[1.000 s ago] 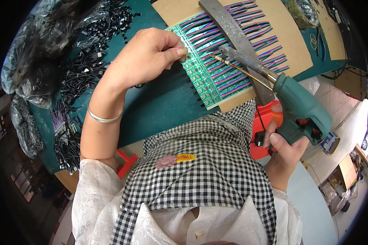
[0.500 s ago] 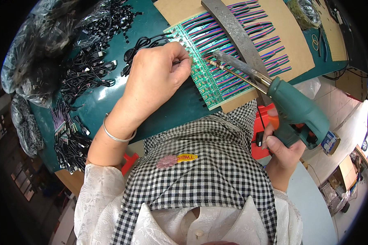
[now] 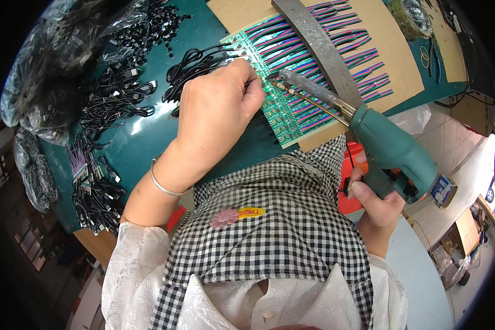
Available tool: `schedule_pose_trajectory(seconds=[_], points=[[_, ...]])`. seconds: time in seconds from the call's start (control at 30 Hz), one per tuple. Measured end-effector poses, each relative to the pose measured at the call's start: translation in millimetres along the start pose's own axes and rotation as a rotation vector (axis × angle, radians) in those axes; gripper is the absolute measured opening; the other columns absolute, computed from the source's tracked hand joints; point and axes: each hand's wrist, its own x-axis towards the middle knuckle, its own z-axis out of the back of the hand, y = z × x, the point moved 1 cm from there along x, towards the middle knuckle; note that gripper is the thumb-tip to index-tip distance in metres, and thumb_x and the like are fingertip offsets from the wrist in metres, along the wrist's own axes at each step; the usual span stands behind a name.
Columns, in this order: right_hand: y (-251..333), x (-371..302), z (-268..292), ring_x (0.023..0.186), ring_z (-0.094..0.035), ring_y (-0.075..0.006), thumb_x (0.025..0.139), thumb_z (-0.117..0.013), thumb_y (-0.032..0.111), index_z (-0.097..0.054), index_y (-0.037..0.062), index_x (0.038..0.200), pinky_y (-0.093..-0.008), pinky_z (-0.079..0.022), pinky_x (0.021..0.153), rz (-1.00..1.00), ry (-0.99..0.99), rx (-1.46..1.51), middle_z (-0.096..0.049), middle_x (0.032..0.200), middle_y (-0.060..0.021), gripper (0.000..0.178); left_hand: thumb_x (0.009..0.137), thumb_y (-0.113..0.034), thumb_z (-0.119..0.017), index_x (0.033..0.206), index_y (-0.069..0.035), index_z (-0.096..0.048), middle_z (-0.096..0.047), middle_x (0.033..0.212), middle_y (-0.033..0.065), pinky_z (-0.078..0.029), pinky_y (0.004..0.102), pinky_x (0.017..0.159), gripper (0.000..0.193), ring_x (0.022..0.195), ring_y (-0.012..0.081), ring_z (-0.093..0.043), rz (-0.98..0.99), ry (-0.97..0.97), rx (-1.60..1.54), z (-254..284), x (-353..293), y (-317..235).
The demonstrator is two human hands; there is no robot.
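Note:
My left hand [image 3: 217,104] is closed in a pinch at the left edge of a green circuit board panel [image 3: 275,113]. Between thumb and forefinger a bit of black cable shows; the fingers hide most of it. My right hand [image 3: 377,201] grips the handle of a green soldering gun [image 3: 393,140]. Its tip and a thin metal feed tube reach the board just right of my left fingertips. Rows of red, blue, green and black wires [image 3: 363,55] run off the board's right side. A grey metal bar [image 3: 319,49] lies across them.
Under the panel lies a brown cardboard sheet [image 3: 399,60]. Black cables [image 3: 190,74] trail from the board's upper left. Piles of USB cables [image 3: 115,99] and dark plastic bags [image 3: 60,60] cover the left of the green table [image 3: 143,140]. A rubber band [image 3: 424,56] lies at far right.
My left hand has shifted a little right and down along the board's edge. The soldering gun has moved slightly left, bringing its tip closer to my left fingertips.

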Motion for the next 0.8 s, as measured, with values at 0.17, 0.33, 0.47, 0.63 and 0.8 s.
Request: schedule_pose_trajectory(seconds=[0.17, 0.33, 0.47, 0.63, 0.8], points=[[-2, -3, 1, 0.060, -0.055, -0.0198, 0.069, -0.067, -0.004, -0.045, -0.0080, 0.112, -0.0273, -0.047, 0.048, -0.014, -0.001, -0.026, -0.052, 0.101, -0.0183, 0.049, 0.072, -0.008, -0.064, 0.070, -0.004, -0.052, -0.056, 0.057, 0.0100, -0.044, 0.0361, 0.044, 0.012, 0.049, 0.0267, -0.057, -0.053, -0.067, 0.042, -6, -3, 1], [8, 5, -10, 0.065, -0.055, -0.0137, 0.064, -0.067, -0.007, -0.057, -0.0034, 0.095, -0.0255, -0.045, 0.059, -0.142, -0.130, 0.058, -0.060, 0.075, -0.0067, 0.033, 0.071, -0.007, -0.064, 0.069, -0.004, -0.052, -0.055, 0.056, 0.0097, -0.043, 0.0358, 0.043, 0.013, 0.047, 0.0261, -0.056, -0.069, -0.101, 0.061, -9, -4, 1], [8, 5, -11, 0.065, -0.056, -0.0135, 0.064, -0.067, -0.006, -0.058, -0.0027, 0.094, -0.0254, -0.045, 0.059, -0.137, -0.141, -0.009, -0.060, 0.076, -0.0065, 0.031, 0.071, -0.006, -0.065, 0.068, -0.004, -0.052, -0.055, 0.056, 0.0097, -0.043, 0.0357, 0.043, 0.014, 0.047, 0.0257, -0.056, -0.075, -0.125, 0.046, -9, -4, 1], [0, 5, -3, 0.066, -0.057, -0.0165, 0.066, -0.066, -0.006, -0.053, -0.0042, 0.102, -0.0260, -0.048, 0.055, -0.028, -0.052, -0.016, -0.058, 0.085, -0.0107, 0.038, 0.071, -0.006, -0.064, 0.068, -0.003, -0.053, -0.057, 0.057, 0.0100, -0.044, 0.0343, 0.044, 0.012, 0.048, 0.0256, -0.057, -0.036, -0.086, -0.031, -6, -2, 2], [0, 4, -3, 0.065, -0.057, -0.0195, 0.066, -0.064, -0.007, -0.048, -0.0059, 0.109, -0.0266, -0.050, 0.051, -0.009, 0.029, -0.017, -0.054, 0.091, -0.0147, 0.046, 0.071, -0.006, -0.063, 0.069, -0.002, -0.054, -0.058, 0.058, 0.0106, -0.045, 0.0337, 0.046, 0.010, 0.049, 0.0259, -0.058, -0.014, -0.060, -0.036, -4, -1, 0]])
